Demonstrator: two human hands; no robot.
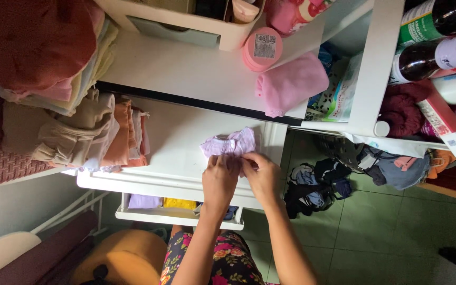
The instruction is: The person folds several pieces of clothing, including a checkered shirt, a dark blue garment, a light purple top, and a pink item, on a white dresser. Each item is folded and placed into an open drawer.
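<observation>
Nearest the camera: a lap in floral-print cloth (228, 261), both forearms reaching up and away from it; below the arms a small white drawer (178, 214) stands pulled out, purple and yellow cloth visible inside; left hand (218, 182) and right hand (262, 174) sit side by side at the front edge of a white shelf (178, 140), fingers of both curled and pinching the near hem of a small lilac garment (230, 143); the garment lies flat on the shelf, just beyond the hands, touching them; on the same shelf, well to the left, a row of folded clothes (88, 134) in beige, peach and pink; to the right, on the green tiled floor, a dark heap of clothing (317, 182); farther, on the upper white shelf, a folded pink cloth (291, 84) and, just beside it, a round pink tub (262, 48); farthest right, two dark bottles (439, 39) lying on a side rack.
</observation>
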